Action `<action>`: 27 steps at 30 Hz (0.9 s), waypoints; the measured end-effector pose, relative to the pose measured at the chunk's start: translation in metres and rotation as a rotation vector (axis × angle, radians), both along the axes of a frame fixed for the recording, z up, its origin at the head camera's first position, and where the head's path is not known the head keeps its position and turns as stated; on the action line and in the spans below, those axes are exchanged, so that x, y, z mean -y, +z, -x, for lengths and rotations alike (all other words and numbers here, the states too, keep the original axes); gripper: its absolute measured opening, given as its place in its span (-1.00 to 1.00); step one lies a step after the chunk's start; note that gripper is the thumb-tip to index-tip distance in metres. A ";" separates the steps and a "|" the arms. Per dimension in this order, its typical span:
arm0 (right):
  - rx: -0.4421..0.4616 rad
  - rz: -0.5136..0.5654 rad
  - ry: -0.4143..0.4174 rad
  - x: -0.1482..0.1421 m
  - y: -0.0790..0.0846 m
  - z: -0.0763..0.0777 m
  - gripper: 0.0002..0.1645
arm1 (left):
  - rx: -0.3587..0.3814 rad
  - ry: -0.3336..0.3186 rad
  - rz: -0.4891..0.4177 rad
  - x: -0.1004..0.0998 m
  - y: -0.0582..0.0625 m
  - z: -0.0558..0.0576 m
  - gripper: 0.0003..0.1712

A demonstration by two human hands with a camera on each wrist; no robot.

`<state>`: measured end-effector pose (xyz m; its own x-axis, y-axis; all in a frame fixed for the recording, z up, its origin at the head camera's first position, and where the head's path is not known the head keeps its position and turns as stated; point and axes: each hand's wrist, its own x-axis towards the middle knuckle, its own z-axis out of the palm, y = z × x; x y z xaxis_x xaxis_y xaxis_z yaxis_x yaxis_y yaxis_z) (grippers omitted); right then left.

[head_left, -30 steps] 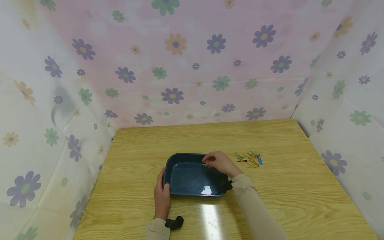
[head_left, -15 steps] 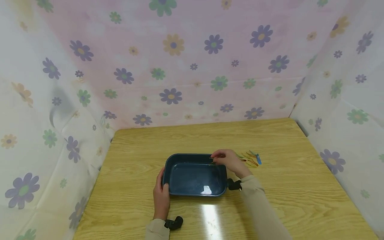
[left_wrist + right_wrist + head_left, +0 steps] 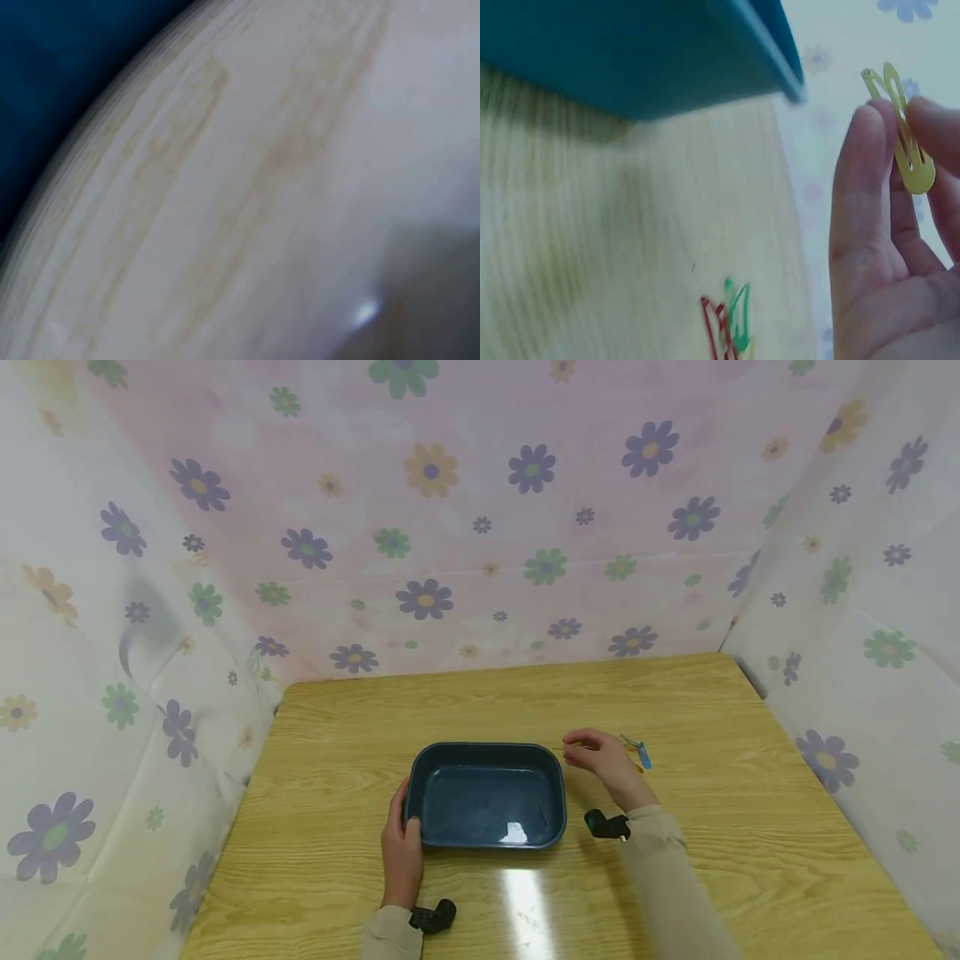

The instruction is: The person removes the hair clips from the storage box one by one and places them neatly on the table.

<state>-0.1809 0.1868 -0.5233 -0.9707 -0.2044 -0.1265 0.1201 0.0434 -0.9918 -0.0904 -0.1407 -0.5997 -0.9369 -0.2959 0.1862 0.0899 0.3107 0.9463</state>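
Observation:
A dark blue rectangular plastic bin (image 3: 480, 802) stands on the table, its inside facing up. My left hand (image 3: 402, 856) grips its left end, thumb at the near corner and fingers along the outer wall. Just off the bin's back right corner, my right hand (image 3: 609, 768) is raised. Between thumb and fingers it pinches a yellow snap hair clip (image 3: 917, 176), plainest in the right wrist view. Beyond that hand lie more hair clips, including a blue clip (image 3: 644, 755); others are partly hidden. A red clip (image 3: 710, 326) and a green clip (image 3: 740, 322) show below in the right wrist view.
The wooden tabletop (image 3: 337, 760) reaches back to a flowered cloth wall (image 3: 480, 527), with similar cloth on both sides. A bright light reflection lies on the wood in front of the bin. The left wrist view is mostly blurred tabletop.
My right hand has moved right, from over the bin to beyond its back right corner, pinching a small clip. The left hand keeps its grip and the bin stays in place.

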 end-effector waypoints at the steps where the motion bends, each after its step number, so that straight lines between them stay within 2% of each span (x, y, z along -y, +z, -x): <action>1: 0.007 0.007 -0.013 -0.003 -0.001 0.000 -0.63 | 0.002 0.000 0.001 0.000 0.000 0.000 -0.32; 8: 0.043 0.064 -0.121 -0.025 -0.012 -0.006 -0.54 | 0.016 0.001 0.008 0.000 0.002 0.001 -0.32; 13: 0.078 0.045 -0.167 -0.037 -0.018 -0.010 -0.53 | 0.008 0.001 0.008 0.000 0.005 0.000 -0.32; 22: 0.146 -0.115 -0.232 -0.048 -0.034 -0.014 -0.57 | 0.020 -0.007 -0.006 -0.001 0.006 0.000 -0.32; 27: 0.169 -0.139 -0.237 -0.049 -0.043 -0.016 -0.59 | 0.028 -0.006 -0.009 -0.001 0.005 0.000 -0.32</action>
